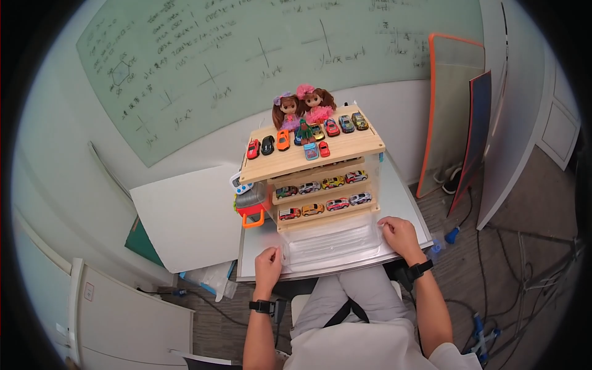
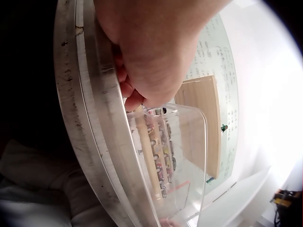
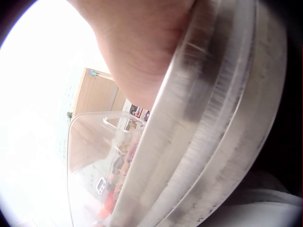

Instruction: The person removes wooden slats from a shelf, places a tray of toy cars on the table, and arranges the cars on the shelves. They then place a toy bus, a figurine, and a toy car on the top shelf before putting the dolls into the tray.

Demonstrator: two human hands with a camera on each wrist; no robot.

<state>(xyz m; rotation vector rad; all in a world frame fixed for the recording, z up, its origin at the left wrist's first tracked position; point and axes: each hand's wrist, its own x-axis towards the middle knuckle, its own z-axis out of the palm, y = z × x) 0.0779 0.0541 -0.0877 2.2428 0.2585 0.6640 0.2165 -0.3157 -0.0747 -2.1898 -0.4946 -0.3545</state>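
A clear plastic cover stands at the table's front edge, before a wooden display shelf. At the cover's left corner, my left hand pinches it with curled fingers. My right hand holds the opposite corner, its fingertips mostly hidden in the right wrist view. Rows of small toy cars, such as a yellow one and an orange one, fill the shelf's two lower tiers. On the shelf top sit more cars, among them an orange car, and two dolls.
Left of the shelf stands a red toy case with an orange handle, with a white and blue gadget above it. A whiteboard covers the wall behind. Orange-framed panels lean at the right. Cables lie on the floor.
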